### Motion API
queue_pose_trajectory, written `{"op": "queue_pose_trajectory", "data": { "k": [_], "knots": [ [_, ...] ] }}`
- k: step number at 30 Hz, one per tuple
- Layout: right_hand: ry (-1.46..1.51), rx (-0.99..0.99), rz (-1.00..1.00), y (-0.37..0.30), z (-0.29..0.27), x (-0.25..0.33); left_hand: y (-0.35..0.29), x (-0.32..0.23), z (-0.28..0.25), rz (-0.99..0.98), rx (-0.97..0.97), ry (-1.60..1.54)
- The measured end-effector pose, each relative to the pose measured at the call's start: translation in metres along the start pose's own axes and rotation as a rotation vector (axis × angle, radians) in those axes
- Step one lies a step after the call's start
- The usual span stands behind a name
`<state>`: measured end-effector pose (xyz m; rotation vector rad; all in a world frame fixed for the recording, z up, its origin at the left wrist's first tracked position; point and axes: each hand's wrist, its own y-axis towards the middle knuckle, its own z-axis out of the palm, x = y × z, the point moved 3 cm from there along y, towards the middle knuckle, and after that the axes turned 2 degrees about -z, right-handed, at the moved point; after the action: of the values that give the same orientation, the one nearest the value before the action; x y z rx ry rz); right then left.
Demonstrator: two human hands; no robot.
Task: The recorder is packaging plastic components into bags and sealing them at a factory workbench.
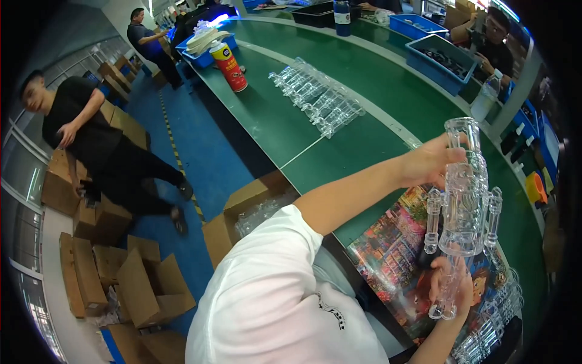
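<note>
White sleeve [254, 291] nearest, the left hand [431, 162] is wrapped round the upper neck of one clear, glossy tubular piece [464, 215] with two slim side tubes, the right hand [462, 290] round its lower stem. It is held above one colourful printed sheet [388, 258] at the worktop's [345, 155] near edge. Toward the left edge stands one red-and-yellow can [229, 68], beside clear pieces [318, 98] too overlapped to count

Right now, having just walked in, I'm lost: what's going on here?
The person's left hand grips the upper part of a clear tubular piece, while the right hand holds a clear stem at its lower end; whether they're joined is unclear. More clear pieces form a row on the green table, near a spray can.
</note>
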<state>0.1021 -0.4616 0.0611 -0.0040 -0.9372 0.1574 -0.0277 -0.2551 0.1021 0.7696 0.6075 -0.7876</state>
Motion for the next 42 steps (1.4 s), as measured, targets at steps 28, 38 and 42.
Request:
{"op": "queue_pose_trajectory", "data": {
  "k": [28,38,42],
  "knots": [
    [-0.159,-0.714,-0.586,0.019,-0.059,0.022,0.123,0.006,-0.268,-0.476,-1.452,1.049],
    [-0.529,-0.592,-0.546,0.025,-0.064,0.004,0.067,-0.017,-0.165,0.285,-1.066,0.915],
    [-0.715,-0.577,-0.565,0.029,-0.062,-0.003,-0.035,-0.030,-0.025,0.004,-0.310,0.562]
  ]
}}
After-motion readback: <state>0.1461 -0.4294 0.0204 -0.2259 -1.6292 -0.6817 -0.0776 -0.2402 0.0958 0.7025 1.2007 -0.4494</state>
